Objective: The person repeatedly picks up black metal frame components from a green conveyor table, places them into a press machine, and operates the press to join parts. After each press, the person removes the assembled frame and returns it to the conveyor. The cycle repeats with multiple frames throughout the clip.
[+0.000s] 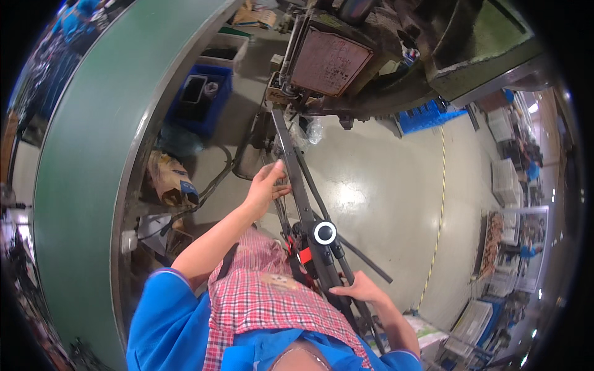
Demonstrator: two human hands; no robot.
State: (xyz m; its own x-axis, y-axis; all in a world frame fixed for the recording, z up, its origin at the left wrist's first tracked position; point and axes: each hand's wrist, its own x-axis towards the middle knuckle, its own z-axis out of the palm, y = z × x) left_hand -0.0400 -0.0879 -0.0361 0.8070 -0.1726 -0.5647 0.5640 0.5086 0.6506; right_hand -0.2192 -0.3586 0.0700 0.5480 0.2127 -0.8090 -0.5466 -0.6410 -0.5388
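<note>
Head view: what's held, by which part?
A dark frame: right hand on its lower part, below the white-ringed disc; left hand at its upper bar, grip unclear.

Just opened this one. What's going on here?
A person in a checked apron has both bare hands at a long black frame of bars with a white-ringed round joint. The left hand is at its upper bar, the right hand at the lower part; how firmly either grips is unclear. A green-topped table is at left, a machine ahead.
</note>
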